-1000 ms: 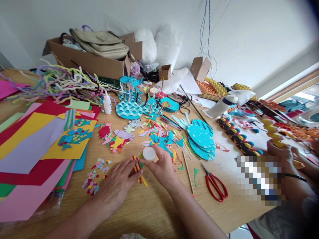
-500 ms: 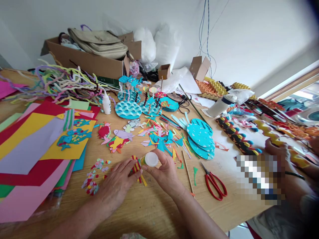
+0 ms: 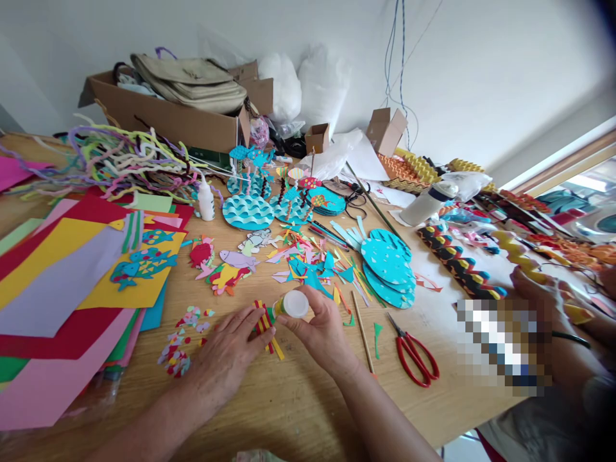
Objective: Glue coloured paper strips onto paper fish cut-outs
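My right hand [image 3: 320, 324] grips a glue stick [image 3: 293, 305] with a white round end towards me and a yellow-green body. Its other end touches or almost touches a small green paper piece crossed by red and yellow paper strips [image 3: 264, 327]. Fingers and thumb of my left hand [image 3: 233, 346] hold these strips down on the table, hiding part of the green paper. Left of that hand lies a scatter of small paper dots [image 3: 180, 346]. To the right of my right hand are a thin wooden stick [image 3: 362, 330] and red-handled scissors [image 3: 414, 356], blades pointing away.
Coloured paper sheets [image 3: 52, 282] cover the left side. Beyond my hands lie paper scraps [image 3: 308, 273], cut-out fish [image 3: 235, 263], turquoise discs [image 3: 389, 263] and a white glue bottle [image 3: 206, 200]. Another person's hand [image 3: 539, 295] works at the right.
My right hand and the glue stick have shifted slightly to the right and away from me. My left hand stays on the strips. The other person's hands have moved a little.
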`<state>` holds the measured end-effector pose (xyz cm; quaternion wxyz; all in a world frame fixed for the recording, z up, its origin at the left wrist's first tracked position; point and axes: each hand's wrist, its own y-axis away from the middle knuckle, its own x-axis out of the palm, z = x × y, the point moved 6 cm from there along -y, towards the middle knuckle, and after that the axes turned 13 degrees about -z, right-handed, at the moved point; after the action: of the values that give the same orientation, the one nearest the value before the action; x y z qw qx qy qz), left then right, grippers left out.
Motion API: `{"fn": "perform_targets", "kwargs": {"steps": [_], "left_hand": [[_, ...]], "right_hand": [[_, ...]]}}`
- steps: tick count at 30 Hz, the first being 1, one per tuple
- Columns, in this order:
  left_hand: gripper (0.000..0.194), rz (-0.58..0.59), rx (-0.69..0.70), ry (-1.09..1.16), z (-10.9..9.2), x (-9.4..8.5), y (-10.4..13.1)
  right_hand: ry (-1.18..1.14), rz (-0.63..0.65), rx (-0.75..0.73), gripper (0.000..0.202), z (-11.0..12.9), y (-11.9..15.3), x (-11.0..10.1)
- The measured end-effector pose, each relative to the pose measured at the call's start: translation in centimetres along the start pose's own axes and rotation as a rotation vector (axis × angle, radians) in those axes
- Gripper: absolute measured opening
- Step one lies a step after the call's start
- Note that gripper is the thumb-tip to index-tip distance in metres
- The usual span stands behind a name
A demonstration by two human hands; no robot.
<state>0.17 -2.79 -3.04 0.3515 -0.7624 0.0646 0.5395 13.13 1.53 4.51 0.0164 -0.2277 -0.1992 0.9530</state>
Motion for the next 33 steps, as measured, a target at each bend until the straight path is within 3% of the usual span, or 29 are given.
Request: {"fn": "perform_targets", "kwargs": {"steps": [33], "left_hand": [[0.044, 0.012, 0.027, -0.048, -0.09, 0.14, 0.07]], "right_hand": [[-0.092, -0.008, 0.034, 0.018, -0.15, 0.17, 0.06]]}}
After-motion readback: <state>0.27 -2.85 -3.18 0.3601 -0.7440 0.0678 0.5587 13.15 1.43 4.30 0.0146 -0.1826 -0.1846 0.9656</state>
